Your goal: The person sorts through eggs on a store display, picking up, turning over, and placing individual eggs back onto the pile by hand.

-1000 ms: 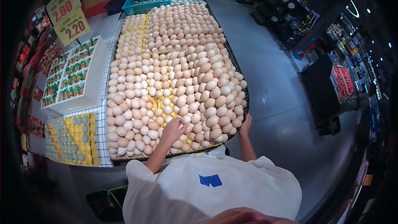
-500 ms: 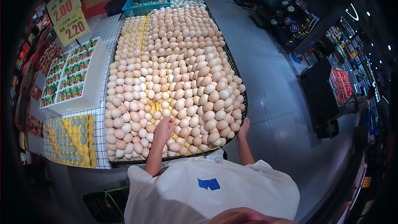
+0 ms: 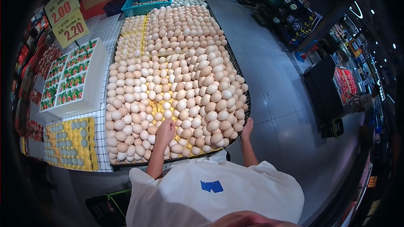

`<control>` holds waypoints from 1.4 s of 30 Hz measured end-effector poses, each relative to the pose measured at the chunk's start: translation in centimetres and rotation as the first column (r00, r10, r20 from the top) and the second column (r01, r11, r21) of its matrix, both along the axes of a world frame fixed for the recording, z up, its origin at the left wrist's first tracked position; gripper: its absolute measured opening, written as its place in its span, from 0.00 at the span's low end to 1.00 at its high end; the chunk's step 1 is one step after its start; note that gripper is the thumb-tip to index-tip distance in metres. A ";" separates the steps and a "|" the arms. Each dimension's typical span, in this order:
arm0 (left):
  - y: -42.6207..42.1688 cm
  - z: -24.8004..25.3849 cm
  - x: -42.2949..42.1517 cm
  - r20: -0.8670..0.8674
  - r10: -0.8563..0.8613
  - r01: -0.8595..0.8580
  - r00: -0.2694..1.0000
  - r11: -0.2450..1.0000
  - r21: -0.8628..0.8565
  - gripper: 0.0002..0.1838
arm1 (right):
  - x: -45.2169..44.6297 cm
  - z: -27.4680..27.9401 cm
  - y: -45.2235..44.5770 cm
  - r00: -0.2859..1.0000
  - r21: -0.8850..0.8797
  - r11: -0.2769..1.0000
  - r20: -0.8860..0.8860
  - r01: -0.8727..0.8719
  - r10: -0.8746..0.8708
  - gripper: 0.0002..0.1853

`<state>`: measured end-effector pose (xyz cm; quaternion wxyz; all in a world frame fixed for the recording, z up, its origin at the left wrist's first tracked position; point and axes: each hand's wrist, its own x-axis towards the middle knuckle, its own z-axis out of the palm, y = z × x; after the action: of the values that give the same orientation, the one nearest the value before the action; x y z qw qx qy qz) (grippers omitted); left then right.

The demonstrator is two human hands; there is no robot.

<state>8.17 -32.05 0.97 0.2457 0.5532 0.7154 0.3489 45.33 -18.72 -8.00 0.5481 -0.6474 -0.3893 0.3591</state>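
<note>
My left hand [image 3: 166, 129] is over the near part of a large egg display, above brown eggs [image 3: 136, 118]. Its fingers are curled in, and no egg shows between them. Just beyond it, a bare patch of yellow egg tray [image 3: 157, 108] shows among the eggs. My right hand [image 3: 247, 129] is beside the display's black rim [image 3: 248, 111] at the right, with its fingers stretched forward and no egg in it. From this angle I cannot make out whether it touches the rim. Eggs are piled higher on the right side.
A white box of green-and-red packs [image 3: 90, 86] stands left on a wire-grid surface, near a yellow tray of pale bluish eggs [image 3: 69, 143]. Price signs [image 3: 67, 14] rise behind. A teal basket [image 3: 126, 9] sits at the far end. Grey floor [image 3: 273, 88] runs along the right.
The camera view has shifted very slightly. Both hands stay almost in the same place, and the eggs look unchanged.
</note>
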 end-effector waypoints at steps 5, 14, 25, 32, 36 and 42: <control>0.0 -0.1 0.0 -0.011 0.007 -0.007 1.000 1.000 0.005 0.02 | 0.2 -0.7 0.2 1.000 0.004 1.000 -0.012 -0.010 0.010 0.25; -0.1 -0.5 0.0 -0.004 0.013 -0.013 1.000 1.000 0.010 0.01 | 0.0 -0.2 0.0 1.000 -0.006 1.000 -0.012 -0.012 0.012 0.25; -0.1 -0.5 -0.1 0.009 0.040 -0.040 0.999 0.999 0.012 0.01 | 0.0 -0.5 0.2 0.997 0.022 1.000 -0.073 -0.019 0.021 0.24; -0.3 -0.2 0.0 0.003 0.005 -0.005 1.000 1.000 0.014 0.02 | 0.1 -0.7 0.3 0.999 0.006 1.000 -0.053 0.002 -0.002 0.24; -0.4 -0.4 0.0 -0.006 -0.010 0.010 1.000 1.000 0.010 0.02 | -0.1 -0.5 0.0 0.999 0.010 1.000 -0.036 0.002 -0.002 0.24; -0.3 -0.3 0.0 -0.041 -0.023 0.023 0.999 1.000 -0.003 0.02 | 0.4 -1.3 0.5 0.999 0.018 1.000 -0.044 -0.004 0.005 0.24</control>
<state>8.19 -32.38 0.67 0.2358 0.5680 0.7144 0.3338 45.69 -18.25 -9.34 0.5616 -0.6334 -0.3818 0.3709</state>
